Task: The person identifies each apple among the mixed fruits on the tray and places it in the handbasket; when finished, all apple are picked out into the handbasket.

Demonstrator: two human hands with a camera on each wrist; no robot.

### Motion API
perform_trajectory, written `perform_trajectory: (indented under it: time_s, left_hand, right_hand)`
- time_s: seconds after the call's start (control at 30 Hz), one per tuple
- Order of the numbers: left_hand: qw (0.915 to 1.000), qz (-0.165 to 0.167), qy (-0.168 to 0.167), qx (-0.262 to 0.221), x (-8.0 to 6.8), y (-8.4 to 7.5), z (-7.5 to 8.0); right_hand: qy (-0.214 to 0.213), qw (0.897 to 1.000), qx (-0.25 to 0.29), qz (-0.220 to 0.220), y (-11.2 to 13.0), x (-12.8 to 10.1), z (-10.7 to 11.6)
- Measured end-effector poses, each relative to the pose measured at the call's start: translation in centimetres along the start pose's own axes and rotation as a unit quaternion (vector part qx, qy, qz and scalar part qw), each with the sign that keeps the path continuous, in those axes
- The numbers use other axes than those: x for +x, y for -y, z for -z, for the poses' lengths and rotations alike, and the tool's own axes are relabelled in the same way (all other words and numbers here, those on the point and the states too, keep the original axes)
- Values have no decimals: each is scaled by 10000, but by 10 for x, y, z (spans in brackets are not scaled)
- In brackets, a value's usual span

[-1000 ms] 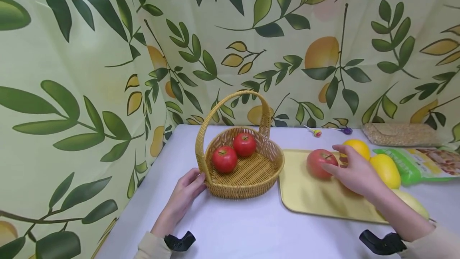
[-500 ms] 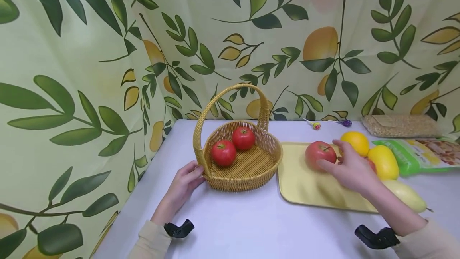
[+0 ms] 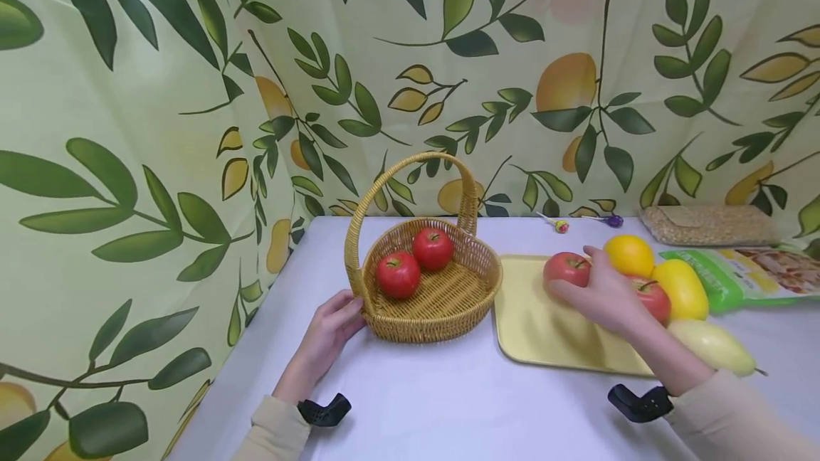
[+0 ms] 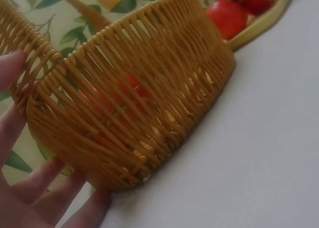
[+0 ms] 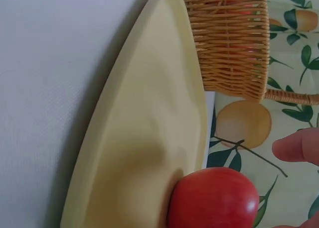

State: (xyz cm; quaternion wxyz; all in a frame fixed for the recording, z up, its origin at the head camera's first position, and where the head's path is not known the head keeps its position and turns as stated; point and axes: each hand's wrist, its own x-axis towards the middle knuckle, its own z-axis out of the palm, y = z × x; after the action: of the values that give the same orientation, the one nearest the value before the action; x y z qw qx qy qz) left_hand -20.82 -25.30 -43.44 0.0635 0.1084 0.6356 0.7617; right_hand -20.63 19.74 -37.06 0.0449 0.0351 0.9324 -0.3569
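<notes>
My left hand [image 3: 328,329] rests its fingers against the left side of a wicker basket [image 3: 435,329], at the foot of its handle. In the left wrist view those fingers [image 4: 40,180] lie spread and fairly straight along the woven wall. Two red apples [image 3: 398,274] sit inside the basket. On the yellow tray [image 3: 544,343] is another red apple [image 3: 567,267], with my right hand [image 3: 605,297] over its right side, thumb in front. In the right wrist view a gap shows between a fingertip [image 5: 294,147] and that apple [image 5: 214,200].
Right of the hand are a red apple [image 3: 653,299], an orange [image 3: 629,256], a yellow fruit [image 3: 680,290] and a pale pear [image 3: 714,346]. Behind lie two lollipops [image 3: 561,226], a woven pouch [image 3: 711,225] and a green packet [image 3: 737,279]. Leaf-patterned cloth [image 3: 410,91] closes off the back.
My right hand has moved a little left, further over the apple, uncovering the other apple behind it. My left hand and the basket keep their places; the head view has shifted slightly.
</notes>
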Motion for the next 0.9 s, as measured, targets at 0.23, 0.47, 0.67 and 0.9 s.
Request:
perform_trajectory:
  time_s: [0.23, 0.47, 0.67, 0.9]
  left_hand:
    - [9999, 96, -117, -20, -1, 5, -1]
    - [9999, 61, -25, 81, -4, 4, 4]
    - [9998, 22, -3, 208, -5, 2, 5]
    - [9999, 5, -93, 145, 0, 3, 1]
  right_hand:
    - [-7, 9999, -50, 92, -3, 11, -10]
    - [-282, 9991, -202, 230, -7, 11, -27]
    - [-296, 9991, -114, 276, -11, 7, -30]
    - [-79, 9998, 138, -88, -10, 10, -21]
